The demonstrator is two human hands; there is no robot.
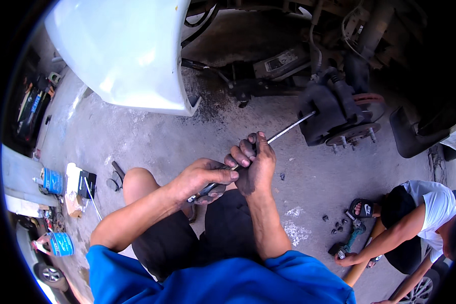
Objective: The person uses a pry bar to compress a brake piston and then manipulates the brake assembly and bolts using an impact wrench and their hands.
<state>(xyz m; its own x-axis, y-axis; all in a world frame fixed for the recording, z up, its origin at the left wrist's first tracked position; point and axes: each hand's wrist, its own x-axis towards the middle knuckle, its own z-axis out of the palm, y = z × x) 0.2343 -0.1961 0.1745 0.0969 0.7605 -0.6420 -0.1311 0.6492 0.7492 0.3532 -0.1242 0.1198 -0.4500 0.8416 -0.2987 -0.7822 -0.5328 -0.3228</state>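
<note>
A long screwdriver (pixel 291 127) runs slantwise from my lap up to the wheel hub, its bare metal shaft pointing to the upper right. My left hand (pixel 210 177) is wrapped round its dark handle, whose metal end sticks out below the palm. Farther along, the blackened fingers of my right hand (pixel 256 164) close round the tool near the shaft. The screwdriver's tip meets the dark brake caliper (pixel 316 104); how deep it reaches cannot be seen. Beside the caliper is the brake disc and hub (pixel 353 133), with several bare wheel studs facing me.
A white car body panel (pixel 121 55) overhangs the upper left. Under the car lies a floor jack (pixel 281 66). At lower right a crouching person (pixel 433 202) has a hand at a teal power tool (pixel 357 230), near loose nuts (pixel 334 225). Blue pails (pixel 61 244) stand left.
</note>
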